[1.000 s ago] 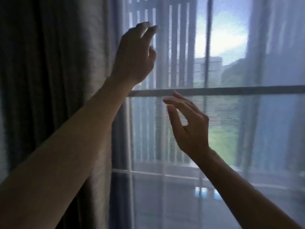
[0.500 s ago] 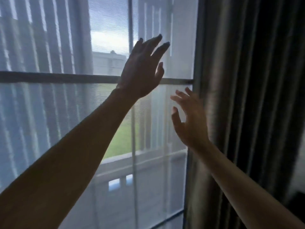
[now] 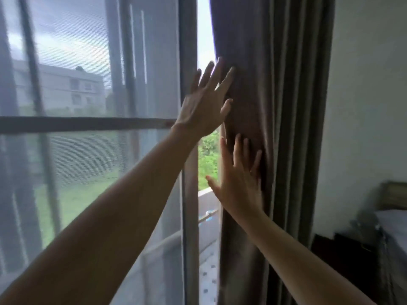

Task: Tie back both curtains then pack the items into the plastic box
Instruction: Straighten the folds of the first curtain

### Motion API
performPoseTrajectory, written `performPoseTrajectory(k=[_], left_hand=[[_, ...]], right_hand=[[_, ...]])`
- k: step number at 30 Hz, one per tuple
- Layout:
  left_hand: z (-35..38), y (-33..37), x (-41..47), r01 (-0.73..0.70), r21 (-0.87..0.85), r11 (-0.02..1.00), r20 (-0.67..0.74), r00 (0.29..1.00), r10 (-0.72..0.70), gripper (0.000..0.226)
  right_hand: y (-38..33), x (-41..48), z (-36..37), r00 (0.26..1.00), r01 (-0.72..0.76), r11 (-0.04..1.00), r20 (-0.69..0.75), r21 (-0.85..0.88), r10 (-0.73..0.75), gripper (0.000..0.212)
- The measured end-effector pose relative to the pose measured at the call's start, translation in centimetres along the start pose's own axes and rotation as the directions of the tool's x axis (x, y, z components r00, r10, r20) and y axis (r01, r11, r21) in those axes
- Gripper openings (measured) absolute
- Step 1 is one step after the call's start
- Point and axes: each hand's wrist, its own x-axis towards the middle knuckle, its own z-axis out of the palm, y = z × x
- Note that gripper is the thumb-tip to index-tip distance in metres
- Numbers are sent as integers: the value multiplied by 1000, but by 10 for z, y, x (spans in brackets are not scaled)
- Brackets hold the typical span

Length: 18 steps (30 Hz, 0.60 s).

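Daylit window point(image 3: 88, 124) overlooking lawn point(image 3: 72, 201) and building point(image 3: 61, 84); at right, pale wall point(image 3: 363, 84), bed point(image 3: 394, 223), dark bedside cabinet point(image 3: 345, 249).

Soft overcast daylight comes through the window point(image 3: 66, 84) from nine to twelve o'clock, filtered by a sheer layer point(image 3: 143, 155) with fine moiré lines, and blows out white in the bare gap point(image 3: 205, 36) at twelve o'clock, while the wall point(image 3: 363, 84) toward three o'clock stays dim. The dark curtain point(image 3: 275, 106) catches light only on its fold ridges; the left hand point(image 3: 206, 102) and right hand point(image 3: 240, 188) are lit on their backs, the forearms point(image 3: 110, 216) shaded lower down. Everything is slightly soft with motion blur, fingertips point(image 3: 230, 70) smeared, furniture point(image 3: 392, 216) at four o'clock indistinct, and window bars point(image 3: 77, 124) tilting near nine o'clock.
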Motion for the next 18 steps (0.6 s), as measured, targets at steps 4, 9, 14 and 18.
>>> performPoseTrajectory(k=[4, 9, 14, 18], left_hand=[[53, 26, 33, -24, -103, 994, -70, 997, 17, 62], [122, 54, 83, 10, -113, 994, -169, 985, -29, 60], [181, 66, 142, 35, -162, 986, -116, 992, -54, 86], [226, 78, 169, 19, -222, 975, 15, 1000, -16, 115]], right_hand=[[40, 15, 43, 998, 31, 999, -60, -39, -34, 87], [107, 45, 93, 999, 4, 996, -34, -92, -7, 72], [164, 82, 135, 998, 50, 995, -42, -81, -54, 66], [212, 94, 166, 997, 64, 994, -37, -91, -67, 58]])
